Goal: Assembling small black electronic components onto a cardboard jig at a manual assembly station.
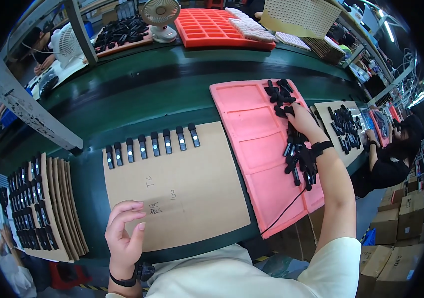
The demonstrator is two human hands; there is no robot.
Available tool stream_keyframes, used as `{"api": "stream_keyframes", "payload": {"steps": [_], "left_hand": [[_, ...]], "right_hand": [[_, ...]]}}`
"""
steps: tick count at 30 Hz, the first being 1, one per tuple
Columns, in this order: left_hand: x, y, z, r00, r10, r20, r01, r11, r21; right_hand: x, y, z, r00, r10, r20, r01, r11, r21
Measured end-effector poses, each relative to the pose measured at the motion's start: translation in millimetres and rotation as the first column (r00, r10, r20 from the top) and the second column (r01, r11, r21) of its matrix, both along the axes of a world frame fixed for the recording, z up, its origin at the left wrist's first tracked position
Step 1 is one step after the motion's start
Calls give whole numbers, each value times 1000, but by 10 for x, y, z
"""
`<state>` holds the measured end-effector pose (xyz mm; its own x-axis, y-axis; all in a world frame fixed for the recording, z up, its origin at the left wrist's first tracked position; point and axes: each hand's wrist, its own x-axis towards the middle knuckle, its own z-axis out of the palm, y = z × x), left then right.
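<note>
My left hand [125,233] hovers at the near left edge of a flat cardboard sheet [202,198], fingers apart and nothing in them. Along the sheet's far edge stands a row of several small black microphones [155,144] with foam tops, each bearing a pale dot. Over to the right, my right hand [299,119] is in a pink foam tray [244,124], its fingers closed around a black microphone [284,111]; the fingertips are partly hidden. Loose black microphones [296,159] lie heaped beneath and around my right wrist.
Left of the sheet is a stack of cardboard [63,208] topped with microphone rows. Right of the tray, another cardboard sheet [327,116] carries more. A red tray [207,27] and a fan [161,17] stand beyond the green belt [172,74]. A co-worker [396,154] sits at right.
</note>
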<state>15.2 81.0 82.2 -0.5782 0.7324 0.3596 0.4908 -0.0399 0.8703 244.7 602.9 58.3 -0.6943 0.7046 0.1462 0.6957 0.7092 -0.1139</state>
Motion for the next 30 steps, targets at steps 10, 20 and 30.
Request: {"api": "stream_keyframes", "payload": {"steps": [10, 20, 30], "left_hand": [[22, 228, 187, 997, -59, -53, 59, 998, -3], [74, 525, 296, 940, -86, -331, 60, 994, -88], [26, 512, 188, 983, 33, -180, -3, 987, 163]], "right_hand": [[-584, -1796, 675, 763, 471, -442, -594, 781, -194], [-1170, -2790, 767, 386, 804, -453, -915, 398, -73], [-1082, -2516, 436, 473, 47, -880, -872, 170, -459]]}}
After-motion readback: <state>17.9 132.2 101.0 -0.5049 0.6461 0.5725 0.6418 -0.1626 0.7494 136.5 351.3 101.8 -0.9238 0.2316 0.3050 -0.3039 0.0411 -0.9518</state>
